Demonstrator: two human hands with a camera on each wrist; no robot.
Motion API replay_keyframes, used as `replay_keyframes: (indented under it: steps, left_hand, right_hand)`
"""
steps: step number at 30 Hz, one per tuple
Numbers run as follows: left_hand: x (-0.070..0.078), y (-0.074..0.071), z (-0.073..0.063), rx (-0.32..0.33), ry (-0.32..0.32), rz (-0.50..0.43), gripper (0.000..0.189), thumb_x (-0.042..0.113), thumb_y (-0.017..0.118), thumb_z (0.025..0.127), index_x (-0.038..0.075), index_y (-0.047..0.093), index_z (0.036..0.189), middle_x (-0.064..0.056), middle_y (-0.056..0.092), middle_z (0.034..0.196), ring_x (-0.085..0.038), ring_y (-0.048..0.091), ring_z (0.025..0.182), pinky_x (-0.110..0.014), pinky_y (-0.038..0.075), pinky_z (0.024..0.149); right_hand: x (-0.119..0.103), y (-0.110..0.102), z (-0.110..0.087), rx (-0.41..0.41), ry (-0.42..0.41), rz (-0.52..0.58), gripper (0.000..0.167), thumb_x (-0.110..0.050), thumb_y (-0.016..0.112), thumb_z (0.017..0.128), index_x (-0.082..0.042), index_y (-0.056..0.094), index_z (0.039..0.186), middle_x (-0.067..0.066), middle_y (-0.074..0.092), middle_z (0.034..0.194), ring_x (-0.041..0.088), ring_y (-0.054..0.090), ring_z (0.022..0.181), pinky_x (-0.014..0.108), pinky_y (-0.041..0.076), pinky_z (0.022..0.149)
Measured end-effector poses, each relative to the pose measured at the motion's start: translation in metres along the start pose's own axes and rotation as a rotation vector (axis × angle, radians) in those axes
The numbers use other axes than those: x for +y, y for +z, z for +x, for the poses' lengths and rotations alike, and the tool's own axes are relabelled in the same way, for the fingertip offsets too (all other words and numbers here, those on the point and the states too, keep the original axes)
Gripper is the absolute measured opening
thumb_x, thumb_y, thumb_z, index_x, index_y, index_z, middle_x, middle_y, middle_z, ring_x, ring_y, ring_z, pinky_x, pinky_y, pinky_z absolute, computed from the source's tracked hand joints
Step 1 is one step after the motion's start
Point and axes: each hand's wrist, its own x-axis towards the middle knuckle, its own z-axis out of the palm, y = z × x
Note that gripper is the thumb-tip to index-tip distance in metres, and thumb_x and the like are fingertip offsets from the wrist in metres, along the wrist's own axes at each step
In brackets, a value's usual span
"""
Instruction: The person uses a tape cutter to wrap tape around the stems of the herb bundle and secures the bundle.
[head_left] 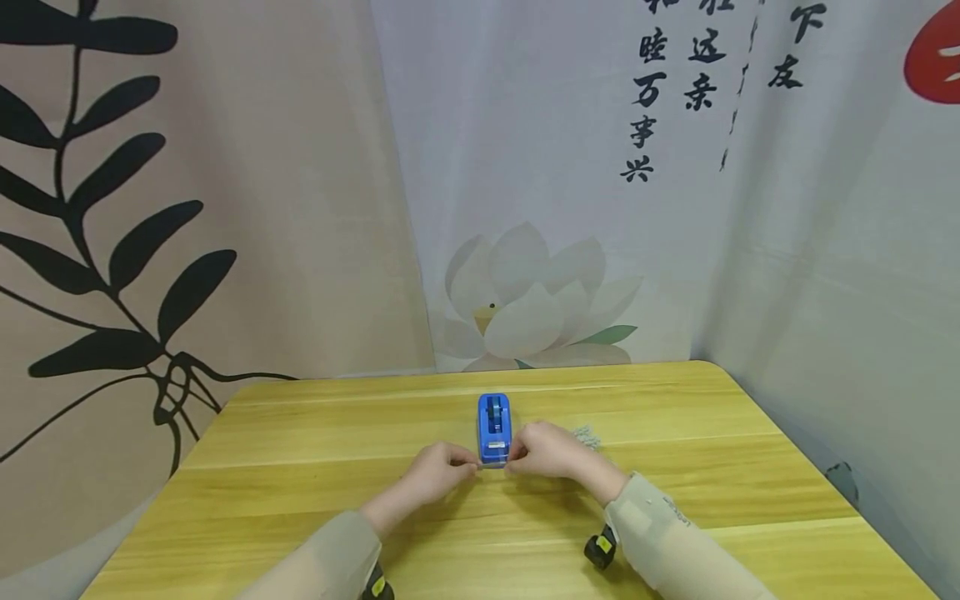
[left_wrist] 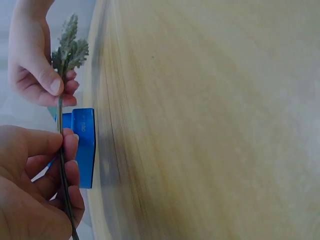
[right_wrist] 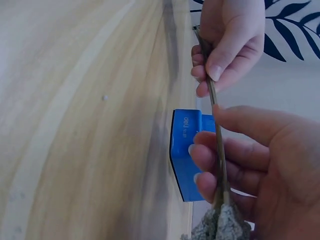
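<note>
My left hand (head_left: 438, 472) and right hand (head_left: 551, 450) both hold a thin stemmed sprig with grey-green lobed leaves (left_wrist: 72, 47), stretched level between them. The left thumb and fingers pinch the bare stem, whose lower end runs across the left palm in the left wrist view. Nearer the leaves, the right thumb and fingertips pinch it; the leaf cluster (right_wrist: 220, 224) lies beyond the right fingers. Just beyond the stem on the table stands a blue tape dispenser (head_left: 494, 417), its front end near both hands' fingertips. In the wrist views fingers partly hide the dispenser.
The wooden table (head_left: 315, 442) ends at a back edge before a printed curtain (head_left: 300, 208) with leaves, a lotus and characters. Black wrist cameras (head_left: 600, 547) are worn under both sleeves.
</note>
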Motion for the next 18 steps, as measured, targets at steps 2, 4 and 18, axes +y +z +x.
replay_keyframes:
  steps: [2,4,18]
  left_hand:
    - [0.000,0.000,0.000,0.008,-0.007,-0.003,0.012,0.011,0.066,0.090,0.007,0.076,0.097,-0.005,0.071,0.098,-0.017,0.061,0.089,-0.039,0.053,0.079]
    - [0.000,0.000,0.000,0.014,-0.016,-0.004,0.012,0.011,0.067,0.090,0.007,0.076,0.097,-0.005,0.071,0.098,-0.017,0.060,0.089,-0.039,0.053,0.079]
    - [0.002,0.000,-0.002,0.025,-0.003,0.004,0.011,0.009,0.068,0.090,0.007,0.076,0.096,-0.005,0.071,0.097,-0.015,0.059,0.085,-0.035,0.053,0.074]
  right_hand:
    - [0.000,0.000,0.000,0.000,0.003,0.031,0.010,-0.023,0.075,0.083,-0.016,0.074,0.077,-0.013,0.064,0.071,0.003,0.056,0.063,0.024,0.050,0.062]
    - [-0.001,0.001,0.000,0.004,0.005,0.057,0.011,-0.023,0.075,0.083,-0.016,0.074,0.075,-0.012,0.064,0.069,0.004,0.055,0.060,0.024,0.049,0.060]
    - [0.003,0.011,0.000,0.099,0.082,0.170,0.028,-0.031,0.073,0.086,-0.011,0.072,0.066,-0.011,0.049,0.051,0.006,0.035,0.046,0.022,0.027,0.044]
